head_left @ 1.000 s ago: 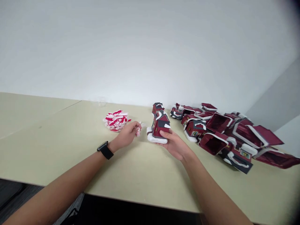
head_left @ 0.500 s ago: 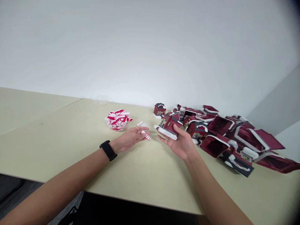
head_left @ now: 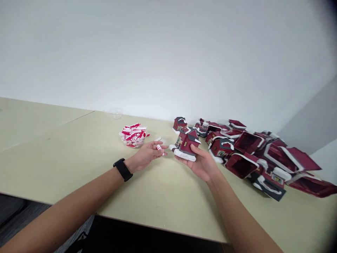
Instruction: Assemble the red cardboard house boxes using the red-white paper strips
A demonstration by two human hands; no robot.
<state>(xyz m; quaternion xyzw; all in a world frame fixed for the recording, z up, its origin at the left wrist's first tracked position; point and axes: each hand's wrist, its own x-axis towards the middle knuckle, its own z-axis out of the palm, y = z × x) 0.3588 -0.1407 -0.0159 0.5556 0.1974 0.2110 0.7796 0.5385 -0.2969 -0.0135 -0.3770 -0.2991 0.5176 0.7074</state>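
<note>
Between the fingers of my left hand (head_left: 146, 154) is a small red-and-white striped piece (head_left: 159, 149). My right hand (head_left: 204, 163) grips a dark red toy house (head_left: 185, 143) with a grey roof and a white snow-like base, held above the table just right of my left fingertips. A clear bowl heaped with red and white striped pieces (head_left: 134, 135) stands beyond my left wrist. Near my left fingertips a loose pale strip (head_left: 158, 139) lies on the table, partly hidden by the hand.
A pile of dark red house parts (head_left: 247, 144), several with hollow undersides, covers the right of the table. One small house (head_left: 179, 124) stands upright near the wall. A clear plastic lid-like thing (head_left: 116, 114) lies at the back left. The table's front edge (head_left: 158, 226) is close to me.
My right hand has turned the house more upright and moved it slightly left. The striped piece has turned in my left fingers and shifted slightly left.
</note>
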